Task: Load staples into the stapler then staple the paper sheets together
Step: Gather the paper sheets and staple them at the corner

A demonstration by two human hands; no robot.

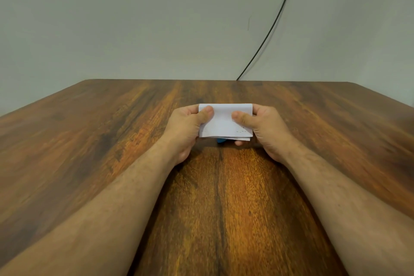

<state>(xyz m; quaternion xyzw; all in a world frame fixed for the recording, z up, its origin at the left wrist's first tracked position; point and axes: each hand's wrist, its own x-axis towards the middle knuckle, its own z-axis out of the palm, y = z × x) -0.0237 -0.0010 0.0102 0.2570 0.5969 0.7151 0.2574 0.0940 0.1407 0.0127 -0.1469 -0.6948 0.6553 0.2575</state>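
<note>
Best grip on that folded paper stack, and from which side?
Probably the short side edges, one from each side, as now: the left hand and right hand pinch the paper stack, thumbs on top. It's flat and wider than deep, and its loose, uneven edges face the person, so side pinches should keep sheets aligned.

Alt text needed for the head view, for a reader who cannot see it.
Two bare hands hold a small stack of folded white paper over a wooden table, the left hand and right hand each pinching a side with the thumb on top. A bit of something blue peeks out below the paper. A black cable runs down the wall behind.
</note>
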